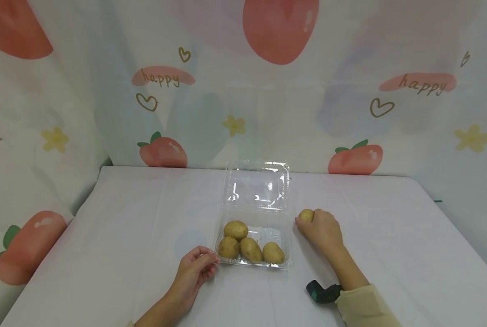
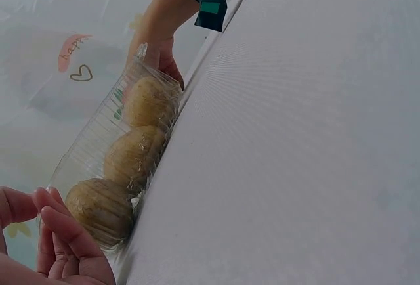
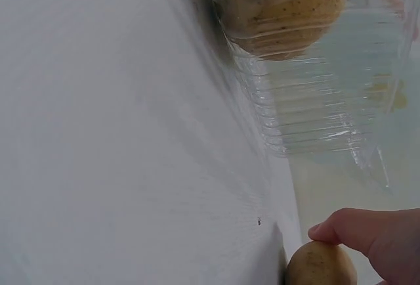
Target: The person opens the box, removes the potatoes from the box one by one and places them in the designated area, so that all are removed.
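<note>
A clear plastic clamshell box (image 1: 289, 236) stands on the white table with its lid (image 1: 256, 186) folded back. Several potatoes (image 1: 236, 230) lie in its base, most of them along the near side. At the near left corner, my left hand (image 1: 196, 268) pinches the box's rim between thumb and fingers; the left wrist view shows this hand (image 2: 65, 239) beside the closest potato (image 2: 98, 213). Right of the box, my right hand (image 1: 321, 229) grips another potato (image 1: 306, 215) at table level. In the right wrist view the thumb lies on that potato (image 3: 321, 265).
A dark device (image 1: 323, 292) sits at the right wrist by the beige sleeve (image 1: 366, 309). Behind the white table (image 1: 145, 218) hangs a curtain (image 1: 276, 113) printed with peaches, hearts and the word "happy"; it also runs along the left side.
</note>
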A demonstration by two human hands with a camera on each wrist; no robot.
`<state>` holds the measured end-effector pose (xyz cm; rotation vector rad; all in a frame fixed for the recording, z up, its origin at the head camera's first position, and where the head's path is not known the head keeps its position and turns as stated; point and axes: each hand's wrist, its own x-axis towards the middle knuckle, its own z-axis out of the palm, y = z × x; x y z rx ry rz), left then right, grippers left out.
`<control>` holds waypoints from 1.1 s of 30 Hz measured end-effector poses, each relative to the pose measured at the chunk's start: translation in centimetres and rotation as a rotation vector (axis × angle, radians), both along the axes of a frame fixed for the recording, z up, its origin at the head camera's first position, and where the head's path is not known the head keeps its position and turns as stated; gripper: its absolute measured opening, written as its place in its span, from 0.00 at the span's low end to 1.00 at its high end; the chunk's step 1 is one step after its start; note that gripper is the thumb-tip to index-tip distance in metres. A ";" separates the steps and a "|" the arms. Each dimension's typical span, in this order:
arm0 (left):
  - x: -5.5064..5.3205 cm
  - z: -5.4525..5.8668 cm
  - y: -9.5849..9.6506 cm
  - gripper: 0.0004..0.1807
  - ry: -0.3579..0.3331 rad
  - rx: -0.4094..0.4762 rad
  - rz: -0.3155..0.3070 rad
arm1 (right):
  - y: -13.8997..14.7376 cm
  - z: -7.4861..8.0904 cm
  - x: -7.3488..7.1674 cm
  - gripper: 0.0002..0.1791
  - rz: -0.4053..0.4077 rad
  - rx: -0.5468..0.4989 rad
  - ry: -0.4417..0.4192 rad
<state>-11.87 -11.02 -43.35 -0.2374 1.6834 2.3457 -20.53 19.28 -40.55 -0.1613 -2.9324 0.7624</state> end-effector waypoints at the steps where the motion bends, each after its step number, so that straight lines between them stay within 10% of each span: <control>1: 0.0 0.0 0.0 0.04 -0.003 -0.001 0.000 | 0.1 0.0 0.0 0.20 0.000 -0.007 -0.002; 33: -0.1 -0.1 0.1 0.05 -0.019 0.006 0.006 | 1.5 1.0 0.2 0.44 -0.006 -0.048 -0.113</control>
